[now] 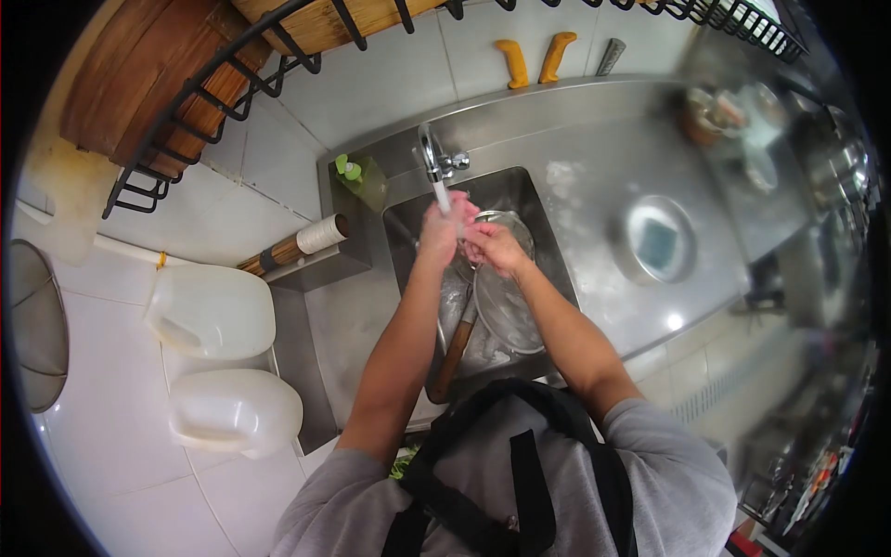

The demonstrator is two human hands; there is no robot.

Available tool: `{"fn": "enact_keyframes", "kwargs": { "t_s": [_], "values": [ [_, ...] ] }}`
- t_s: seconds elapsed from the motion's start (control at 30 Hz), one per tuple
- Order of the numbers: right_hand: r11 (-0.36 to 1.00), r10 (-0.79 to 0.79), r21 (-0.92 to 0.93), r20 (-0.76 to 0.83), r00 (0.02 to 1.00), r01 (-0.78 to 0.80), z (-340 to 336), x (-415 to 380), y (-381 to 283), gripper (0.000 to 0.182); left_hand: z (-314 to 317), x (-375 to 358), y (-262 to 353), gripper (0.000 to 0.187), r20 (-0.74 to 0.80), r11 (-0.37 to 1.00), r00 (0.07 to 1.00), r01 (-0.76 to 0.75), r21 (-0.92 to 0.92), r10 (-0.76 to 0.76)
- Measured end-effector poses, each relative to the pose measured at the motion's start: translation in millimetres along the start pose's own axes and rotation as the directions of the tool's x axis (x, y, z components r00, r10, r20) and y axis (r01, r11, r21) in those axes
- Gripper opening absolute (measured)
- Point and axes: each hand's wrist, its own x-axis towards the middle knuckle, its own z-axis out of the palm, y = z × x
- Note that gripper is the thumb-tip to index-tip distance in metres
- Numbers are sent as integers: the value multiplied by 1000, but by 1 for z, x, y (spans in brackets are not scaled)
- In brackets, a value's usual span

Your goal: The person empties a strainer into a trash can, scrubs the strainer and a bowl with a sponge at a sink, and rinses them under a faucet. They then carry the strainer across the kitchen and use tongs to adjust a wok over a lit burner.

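Water runs from the chrome tap (430, 153) onto my left hand (443, 226), whose fingers are curled and partly blurred by the stream. Close against it on the right is my right hand (497, 247), its fingers pressed together. Whatever lies between the two hands is too small or hidden to make out. Below them in the steel sink (549, 243) rest a round metal strainer or bowl (509, 311) and a wooden-handled tool (452, 357). Its head is partly hidden.
A green pump bottle (349, 169) and a stick bundle (288, 249) stand left of the sink. Two white plastic jugs (218, 311) are further left. On the right counter (603, 204) sits a round dish (659, 239). Yellow-handled tools (555, 58) are behind; a black wire rack (243, 82) overhangs.
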Motion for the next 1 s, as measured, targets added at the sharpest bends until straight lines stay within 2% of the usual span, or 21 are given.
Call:
{"fn": "enact_keyframes", "kwargs": {
  "t_s": [0.03, 0.1, 0.17, 0.2, 0.23, 0.27, 0.3, 0.4, 0.43, 0.47, 0.53, 0.57, 0.6, 0.63, 0.7, 0.77, 0.8, 0.87, 0.9, 0.97, 1.0],
  "values": [
    [998, -35, -57, 19, 999, 36, -7, 3, 5, 15, 1, -2, -7, 15, 25, 991, 998, 54, 125, -57],
    [992, -67, -106, 33, 997, 70, -8, 1, 7, 16, 1, 0, -11, 22, 54, 986, 998, 10, 168, -20],
    [970, -61, -243, -175, 983, 17, -5, -4, 10, 21, 3, 1, -7, 22, 24, 973, 986, 161, 162, -167],
    [970, -61, -244, -180, 982, 15, -5, -6, 9, 21, 7, 3, 3, 23, -53, 949, 970, 243, 202, -237],
    [946, -167, -297, -117, 979, 126, -4, -8, 9, 26, 4, 5, 5, 23, -51, 949, 970, 244, 202, -239],
    [910, -269, -341, -48, 962, 237, 1, -11, 7, 31, 0, 5, 7, 23, -30, 980, 983, 182, 79, -180],
    [910, -271, -339, -49, 961, 239, 4, -13, 2, 31, -3, 5, 9, 22, -15, 992, 993, 115, -44, -116],
    [566, -299, -795, 46, 953, 216, 16, -14, -11, 55, -4, 4, 8, 24, -26, 993, 995, 98, -69, -100],
    [337, -400, -917, 68, 914, 216, 17, -8, 0, 51, -7, 2, 9, 25, -55, 997, 996, 64, -44, -66],
    [85, -485, -975, 139, 863, 205, 14, 1, 18, 48, 5, -1, 16, 25, -190, 994, 977, 104, 25, -97],
    [186, -293, -979, 25, 956, 83, 12, 15, 40, 56, 12, -10, 13, 27, -189, 980, 979, -34, 197, 72],
    [388, -241, -918, -11, 970, 86, 11, 16, 49, 59, 18, -19, 19, 29, -191, 949, 973, -64, 310, 128],
    [363, -205, -929, -4, 979, 73, 20, 8, 38, 58, 20, -16, 10, 29, -203, 972, 966, -121, 199, 162],
    [338, -172, -940, -10, 985, 49, 27, -1, 25, 58, 21, -17, 7, 29, -214, 935, 953, -138, 327, 215],
    [283, -471, -911, 140, 871, 299, 7, 10, 45, 50, 33, -30, 20, 31, -171, 907, 964, -120, 405, 204],
    [184, -706, -843, 244, 665, 505, -15, 36, 62, 45, 33, -36, 23, 36, 48, 849, 983, -175, 499, 175],
    [174, -698, -838, 265, 665, 517, -16, 43, 63, 45, 29, -40, 24, 39, 150, 753, 950, -309, 581, 274],
    [447, -646, -727, 140, 750, 521, -18, 53, 55, 42, 21, -51, 24, 44, 302, 544, 868, -485, 685, 393],
    [569, -609, -650, 79, 789, 504, -16, 56, 43, 41, 16, -53, 26, 44, 303, 543, 862, -494, 679, 405],
    [776, -505, -454, -32, 862, 438, -14, 57, 18, 38, 8, -58, 24, 42, 117, 721, 957, -279, 634, 267],
    [845, -385, -358, 105, 917, 396, 13, 37, -13, 34, 3, -58, 15, 39, 74, 660, 894, -379, 648, 441]
  ]
}}
